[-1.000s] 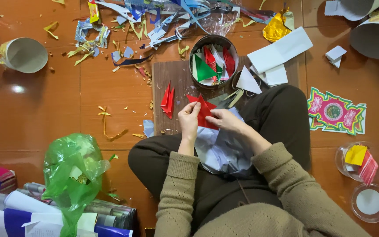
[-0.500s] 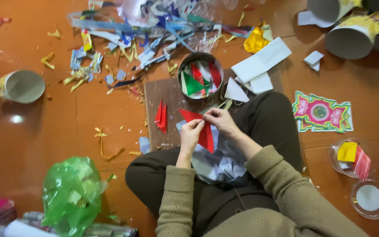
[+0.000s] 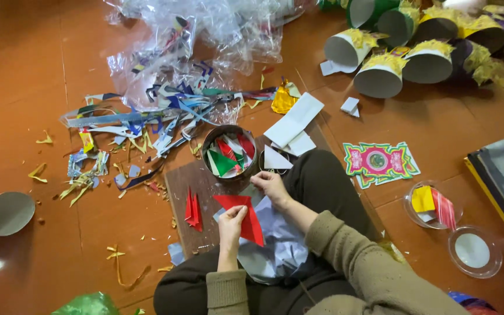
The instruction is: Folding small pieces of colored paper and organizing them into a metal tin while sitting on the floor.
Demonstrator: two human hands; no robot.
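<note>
I sit cross-legged on an orange floor with a brown board (image 3: 177, 188) in front of me. My left hand (image 3: 231, 222) pinches a red paper triangle (image 3: 246, 216) above my lap. My right hand (image 3: 271, 186) hovers just past it, beside a round tin (image 3: 228, 153) that holds red, green and white paper pieces; what its fingers hold is hidden. A small stack of red paper triangles (image 3: 192, 209) lies on the board to the left. A pale blue-grey sheet (image 3: 278, 245) covers my lap.
White paper slips (image 3: 294, 119) lie beyond the tin. Crumpled clear plastic and coloured scraps (image 3: 170, 87) litter the far floor. Several paper cones with yellow fringe (image 3: 403, 41) stand far right. A pink-green printed cutout (image 3: 378, 161), two clear dishes (image 3: 433, 204) and a lone cone (image 3: 4, 213) surround me.
The view has tilted up and shifted right. My right hand has left the red triangle and moved toward the tin; my left hand keeps hold of the triangle, now lower over my lap.
</note>
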